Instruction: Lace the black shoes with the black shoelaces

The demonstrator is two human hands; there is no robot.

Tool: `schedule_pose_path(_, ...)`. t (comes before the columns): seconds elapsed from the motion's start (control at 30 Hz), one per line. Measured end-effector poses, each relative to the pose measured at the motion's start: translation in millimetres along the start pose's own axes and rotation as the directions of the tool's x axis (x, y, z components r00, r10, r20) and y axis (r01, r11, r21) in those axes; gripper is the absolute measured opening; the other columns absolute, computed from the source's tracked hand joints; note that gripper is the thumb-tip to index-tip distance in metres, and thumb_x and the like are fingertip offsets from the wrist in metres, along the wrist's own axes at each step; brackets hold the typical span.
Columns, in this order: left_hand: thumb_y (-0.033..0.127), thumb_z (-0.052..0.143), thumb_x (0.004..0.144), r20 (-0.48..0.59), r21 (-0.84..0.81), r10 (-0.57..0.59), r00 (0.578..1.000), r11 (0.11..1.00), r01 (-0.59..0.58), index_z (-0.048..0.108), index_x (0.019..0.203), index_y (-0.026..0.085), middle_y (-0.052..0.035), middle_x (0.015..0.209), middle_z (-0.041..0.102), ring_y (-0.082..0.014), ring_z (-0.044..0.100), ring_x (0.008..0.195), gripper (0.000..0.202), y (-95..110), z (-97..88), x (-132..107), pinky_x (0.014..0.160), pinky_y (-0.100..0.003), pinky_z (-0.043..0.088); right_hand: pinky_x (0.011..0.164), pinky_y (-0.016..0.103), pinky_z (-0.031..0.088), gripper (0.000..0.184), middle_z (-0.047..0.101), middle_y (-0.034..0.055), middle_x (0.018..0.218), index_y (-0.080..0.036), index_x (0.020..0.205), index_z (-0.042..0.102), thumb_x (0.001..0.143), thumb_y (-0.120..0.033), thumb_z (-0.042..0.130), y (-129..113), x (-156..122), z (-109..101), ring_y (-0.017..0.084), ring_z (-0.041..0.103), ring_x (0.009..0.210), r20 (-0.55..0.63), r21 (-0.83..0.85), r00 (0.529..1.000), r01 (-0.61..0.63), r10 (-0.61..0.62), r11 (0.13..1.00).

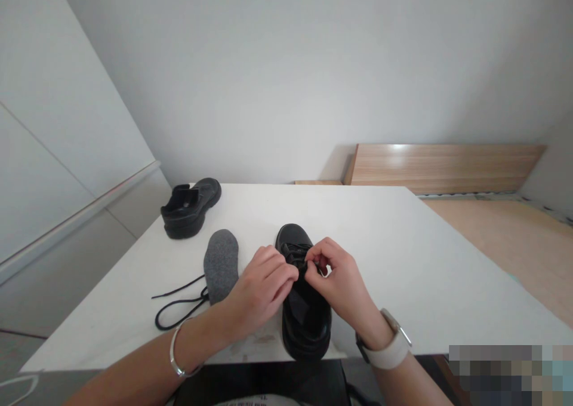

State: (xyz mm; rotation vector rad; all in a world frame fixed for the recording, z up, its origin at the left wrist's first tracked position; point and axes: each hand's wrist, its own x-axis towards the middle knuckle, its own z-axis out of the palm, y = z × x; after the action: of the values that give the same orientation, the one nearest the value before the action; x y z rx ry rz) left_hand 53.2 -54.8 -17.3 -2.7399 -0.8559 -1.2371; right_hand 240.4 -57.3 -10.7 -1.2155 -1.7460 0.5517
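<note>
A: Where can the near black shoe [308, 334] be found?

B: It is set on the white table [358, 215], by the near edge. Its toe is pointed to the far side and its heel to the near side.

A: What is being done by the left hand [263, 282]?

B: It is put on the left side of the shoe, by the laces [296, 248]. Its fingers are curled in. Whether a bit of lace is held cannot be told, as the fingertips are partly hidden.

A: And the right hand [338, 277]?

B: It is put on the right side, by the same spot. Its thumb and first finger are bent close together, with a small gap left behind the tips. What is pinched is too small to be told.

A: What else is seen?

B: A gray insole [221, 263] is laid to the left of the shoe. A loose black lace [205, 295] is seen at its left edge, with a loop and a long end. Another black shoe [187, 214] is set at the far left. A silver bracelet [173, 353] is worn on the left arm, and a pale watch [388, 353] on the right wrist.
</note>
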Motion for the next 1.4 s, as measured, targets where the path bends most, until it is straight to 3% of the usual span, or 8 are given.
schedule_pose_path(0.2,0.007,0.053,0.095,0.034,-0.066,-0.055,0.998,0.996,0.057,0.052,0.086,0.020,-0.0005,0.077,0.056,-0.0174,0.049,0.078,0.016,1.7,-2.1,-4.4,0.076,-0.032,0.043,0.061,0.026,0.038,0.016,0.052,-0.0015,0.074,-0.019,0.074,0.058,0.075,-0.003,0.056,2.0,-0.8,5.6,0.013,0.049,0.066,-0.054,-0.075,0.998,0.007,-0.011,0.997)
schedule_pose_path(0.37,0.029,0.058,0.097,0.135,-0.001,-0.089,0.987,0.996,0.090,0.054,0.110,0.020,-0.0050,0.097,0.065,-0.0215,0.055,0.094,0.016,-14.7,-22.1,0.2,0.085,-0.035,0.046,0.070,0.028,0.043,0.012,0.060,0.0023,0.091,-0.020,0.093,0.064,0.089,-0.011,0.058,-4.6,-9.7,-10.1,0.014,0.053,0.074,-0.007,-0.034,0.999,0.053,-0.053,0.998)
schedule_pose_path(0.53,0.045,0.053,0.096,0.094,0.413,-0.262,0.960,0.888,0.202,0.050,0.132,0.016,-0.0171,0.127,0.058,-0.0343,0.050,0.118,0.046,-77.9,-71.8,-8.7,0.102,-0.051,0.041,0.082,0.035,0.042,0.012,0.065,0.0028,0.098,-0.022,0.099,0.064,0.093,-0.032,0.066,-27.1,-37.8,-23.9,0.020,0.057,0.094,0.256,-0.086,0.944,0.235,-0.207,0.968)
schedule_pose_path(0.7,0.045,0.045,0.094,0.104,0.673,-0.542,0.834,0.656,0.342,0.055,0.128,0.010,-0.0226,0.125,0.057,-0.0397,0.049,0.118,0.050,-144.2,-107.5,-36.8,0.103,-0.054,0.039,0.091,0.043,0.035,0.033,0.064,-0.0010,0.083,-0.021,0.084,0.061,0.073,-0.041,0.085,-28.3,-60.6,-15.2,0.022,0.056,0.084,0.415,-0.292,0.893,0.311,-0.174,0.904)
schedule_pose_path(0.83,0.041,0.047,0.092,0.263,0.681,-0.600,0.755,0.670,0.295,0.063,0.117,0.015,-0.0189,0.119,0.062,-0.0395,0.049,0.120,0.039,-160.4,-114.0,-47.5,0.100,-0.052,0.041,0.094,0.042,0.031,0.024,0.060,-0.0028,0.076,-0.020,0.073,0.054,0.081,-0.017,0.076,-26.4,-60.5,-14.8,0.019,0.052,0.080,0.362,-0.300,0.914,0.300,-0.183,0.905)
schedule_pose_path(1.0,0.030,0.043,0.095,0.146,0.774,-0.651,0.745,0.544,0.324,0.046,0.135,0.004,-0.0239,0.126,0.054,-0.0387,0.053,0.114,0.049,-160.3,-123.2,-44.9,0.094,-0.050,0.044,0.092,0.043,0.031,0.016,0.058,-0.0006,0.076,-0.019,0.077,0.058,0.088,-0.010,0.063,-14.4,-42.9,-30.2,0.020,0.052,0.081,0.202,-0.400,0.954,0.288,-0.223,0.870)
schedule_pose_path(1.13,0.036,0.044,0.096,0.207,0.808,-0.709,0.675,0.513,0.291,0.054,0.120,0.006,-0.0219,0.120,0.061,-0.0382,0.054,0.112,0.039,-174.3,-130.8,-52.2,0.093,-0.050,0.044,0.095,0.046,0.031,0.012,0.061,0.0020,0.081,-0.019,0.081,0.059,0.091,-0.015,0.062,17.2,-20.7,-44.1,0.023,0.054,0.089,0.070,-0.553,0.959,0.265,-0.274,0.790)
schedule_pose_path(1.4,0.034,0.046,0.095,0.233,0.758,-0.678,0.697,0.576,0.306,0.055,0.108,0.008,-0.0211,0.115,0.062,-0.0350,0.052,0.111,0.031,-187.4,-127.9,-63.4,0.096,-0.045,0.042,0.088,0.049,0.044,0.011,0.066,0.0111,0.095,-0.020,0.085,0.063,0.093,-0.025,0.056,97.5,12.5,-62.0,0.031,0.055,0.097,-0.081,-0.596,0.960,0.168,-0.267,0.786)
